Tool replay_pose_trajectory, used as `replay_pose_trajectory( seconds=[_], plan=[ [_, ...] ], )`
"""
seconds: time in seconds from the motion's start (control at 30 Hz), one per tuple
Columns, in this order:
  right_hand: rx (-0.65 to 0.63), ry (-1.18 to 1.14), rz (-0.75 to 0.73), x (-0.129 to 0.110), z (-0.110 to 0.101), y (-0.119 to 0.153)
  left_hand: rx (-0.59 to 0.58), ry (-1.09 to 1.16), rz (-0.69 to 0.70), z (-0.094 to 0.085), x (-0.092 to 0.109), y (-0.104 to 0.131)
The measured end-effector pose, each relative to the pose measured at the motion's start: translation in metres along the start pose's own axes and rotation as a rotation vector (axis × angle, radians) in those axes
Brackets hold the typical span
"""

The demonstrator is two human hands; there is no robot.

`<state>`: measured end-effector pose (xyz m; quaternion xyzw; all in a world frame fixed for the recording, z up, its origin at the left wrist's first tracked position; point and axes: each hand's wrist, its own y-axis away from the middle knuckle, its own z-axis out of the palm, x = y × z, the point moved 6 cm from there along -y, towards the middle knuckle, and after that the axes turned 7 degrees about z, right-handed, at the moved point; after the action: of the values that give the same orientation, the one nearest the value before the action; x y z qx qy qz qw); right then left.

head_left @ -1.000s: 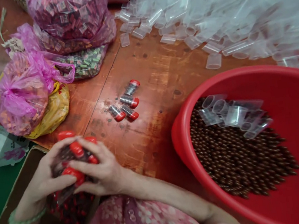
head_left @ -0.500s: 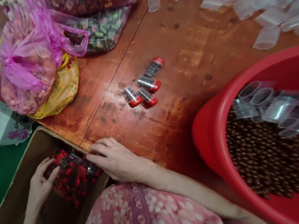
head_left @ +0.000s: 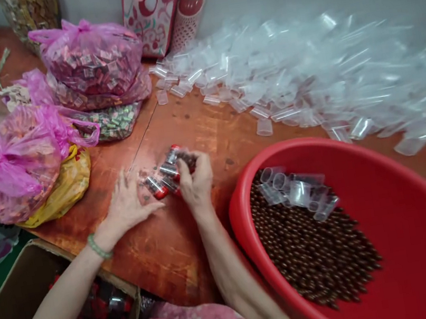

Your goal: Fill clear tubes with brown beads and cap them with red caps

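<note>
1. Spread-fingered, the left hand is held low at the near-left side of the red-ended tubes in the head view; nothing is seen gripped by it, and the tubes are perhaps kept from rolling that way
2. With its fingers curled, the right hand is placed against the other side of the tubes; whether one is gripped cannot be told, since the dark stuff at its fingertips is blurred
3. Between the hands the tubes are grouped on the table, presumably so that both can reach them; their number is made uncertain by overlap and blur
4. Just right of the right hand the red tub is set, likely for short reach, with clear sleeves laid on brown beads; its lower edge is cut off
5. Below the left hand, the cardboard box is partly hidden by the left forearm, and its red and dark contents are hard to make out
</note>
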<state>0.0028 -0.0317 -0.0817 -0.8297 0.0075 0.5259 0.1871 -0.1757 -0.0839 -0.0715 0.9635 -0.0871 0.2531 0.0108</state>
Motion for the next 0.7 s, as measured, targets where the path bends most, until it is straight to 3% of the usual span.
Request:
replay_pose_trajectory(
  seconds=[0.07, 0.13, 0.2, 0.37, 0.63, 0.7],
  plan=[
    [0.065, 0.054, 0.059, 0.014, 0.000, -0.043, -0.027, -0.095, 0.037, 0.021, 0.019, -0.012],
    [-0.044, 0.079, 0.093, 0.024, 0.012, -0.073, -0.040, -0.163, 0.074, 0.040, 0.034, -0.018],
    [-0.189, 0.069, 0.106, 0.029, 0.029, -0.085, -0.004, -0.198, 0.080, 0.052, 0.041, -0.024],
    [-0.357, -0.009, 0.099, 0.032, 0.054, -0.061, 0.107, -0.192, 0.125, 0.059, 0.042, -0.035],
    [-0.367, -0.205, 0.214, 0.024, 0.037, -0.027, 0.034, -0.274, 0.226, 0.058, 0.050, -0.023],
    [-0.348, -0.317, 0.322, 0.022, 0.035, -0.021, 0.024, -0.254, 0.239, 0.058, 0.048, -0.015]
  ],
)
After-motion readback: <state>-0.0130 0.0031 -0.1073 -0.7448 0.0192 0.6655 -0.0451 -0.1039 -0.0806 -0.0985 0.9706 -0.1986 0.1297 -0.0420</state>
